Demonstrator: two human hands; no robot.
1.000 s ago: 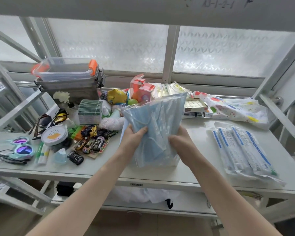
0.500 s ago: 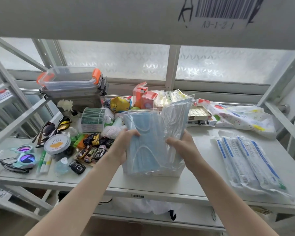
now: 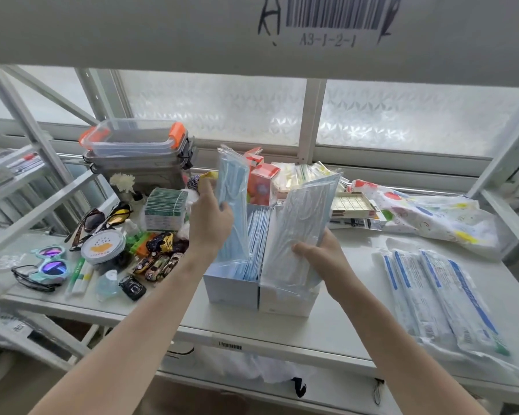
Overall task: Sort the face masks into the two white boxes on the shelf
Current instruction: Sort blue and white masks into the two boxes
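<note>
the face masks are split into two bunches of clear-wrapped blue packs, one in each hand, held upright over the two white boxes near the middle of the shelf's front edge. the left bunch [image 3: 232,205] stands nearly vertical above the left box [image 3: 230,290], gripped by the left hand [image 3: 212,224] with the thumb on the near face and the fingers curled behind. more blue packs [image 3: 256,244] already stand on edge inside this box. the right bunch [image 3: 301,232] leans toward the right, its lower end reaching into the right box [image 3: 288,301]; the right hand [image 3: 322,259] holds it from the right side, thumb across the front. the two boxes touch side by side.

toward the shelf's left edge lie sunglasses [image 3: 101,220], mirrored goggles [image 3: 50,262], a round tin [image 3: 102,248] and toy cars [image 3: 159,259]. a stack of clear containers with orange clips [image 3: 138,151] sits at the back left. red cartons [image 3: 262,182] stand behind the masks. near the right edge lie long wrapped packs with blue stripes [image 3: 441,298], and a printed bag [image 3: 432,214] lies toward the back right.
</note>
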